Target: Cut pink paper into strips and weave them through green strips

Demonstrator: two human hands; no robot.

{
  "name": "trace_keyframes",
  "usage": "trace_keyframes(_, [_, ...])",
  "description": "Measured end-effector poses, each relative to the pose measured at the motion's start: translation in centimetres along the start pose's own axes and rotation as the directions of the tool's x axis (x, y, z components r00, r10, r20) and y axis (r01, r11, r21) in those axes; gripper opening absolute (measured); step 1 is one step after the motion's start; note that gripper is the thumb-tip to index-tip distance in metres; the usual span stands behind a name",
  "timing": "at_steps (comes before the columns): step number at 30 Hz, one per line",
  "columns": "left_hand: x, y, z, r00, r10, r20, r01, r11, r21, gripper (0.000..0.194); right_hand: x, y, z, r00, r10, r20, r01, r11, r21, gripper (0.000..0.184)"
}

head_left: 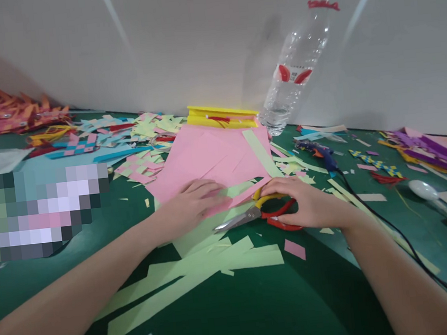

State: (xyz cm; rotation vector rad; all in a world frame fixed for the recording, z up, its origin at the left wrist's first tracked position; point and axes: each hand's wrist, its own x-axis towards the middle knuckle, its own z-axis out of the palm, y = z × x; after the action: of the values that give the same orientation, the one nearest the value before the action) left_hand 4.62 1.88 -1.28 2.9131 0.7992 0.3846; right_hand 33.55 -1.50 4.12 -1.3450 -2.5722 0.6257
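A pale wall [178,39] rises behind a dark green table [281,300] scattered with coloured paper scraps. At the centre lies a stack of pink paper [206,158], over pale green sheets [193,240] that show along its near edge. The person's left hand [183,209] rests palm down on the near part of the pink paper, its grip flat and loose, fingers stretched out. To its right, the right hand [310,201] has its grip closed around the red and yellow handles of a pair of scissors [250,216]; the blades point left, over the green sheets. Pale green strips [213,262] lie just in front. Behind the stack sits a yellow holder [218,117], with a clear plastic bottle [295,69] tilted rightward beside it. Further right are a blue tool [318,153] with a black cord and a white spoon [423,189].
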Motion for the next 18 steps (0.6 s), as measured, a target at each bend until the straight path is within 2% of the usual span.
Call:
trace_keyframes(4, [0.3,0.3,0.0,0.996,-0.06,-0.071,0.057,0.997,-0.045,0.042,-0.3,0.6,-0.5,0.999,0.031,-0.029,-0.032,0.999,-0.02,0.035])
trace_keyframes(9, [-0.1,-0.3,-0.7,0.988,-0.041,-0.151,0.021,0.991,-0.129,0.034,-0.6,0.9,-0.6,0.996,0.084,-0.023,-0.084,0.996,-0.005,0.039])
trace_keyframes(13, [-0.7,-1.0,-0.8,0.992,-0.005,-0.123,-0.011,0.992,-0.128,0.033,-0.6,0.9,-0.4,0.994,0.105,0.003,-0.105,0.994,-0.003,0.038])
trace_keyframes(18, [-0.9,-1.2,-0.3,0.997,0.001,-0.081,-0.007,0.997,-0.072,0.035,-0.4,0.9,-0.1,0.998,0.064,0.01,-0.064,0.997,-0.034,0.036])
